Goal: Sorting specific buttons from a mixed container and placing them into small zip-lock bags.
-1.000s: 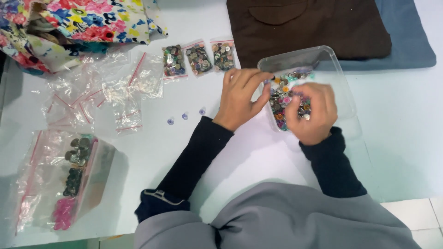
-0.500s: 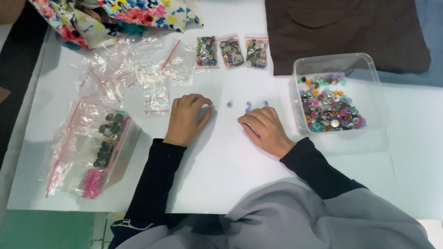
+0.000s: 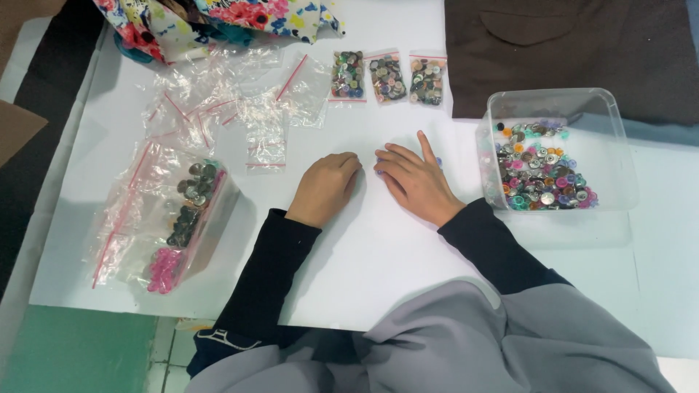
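My left hand rests on the white sheet with its fingers curled under; nothing shows inside it. Just to its right, my right hand lies flat, fingers spread, fingertips almost meeting the left knuckles. A tiny lilac button peeks out beside the right index finger. A clear plastic tub holding several colourful buttons stands right of my right hand. Three small zip bags filled with buttons lie in a row beyond both hands.
A heap of empty zip bags with red seals lies at the upper left. A larger bag with dark and pink buttons sits at the left. Floral cloth and brown cloth lie along the far edge.
Both hands left the tub of buttons and came down on the white sheet, then drew close together. The view has shifted, so the tub now sits further right.
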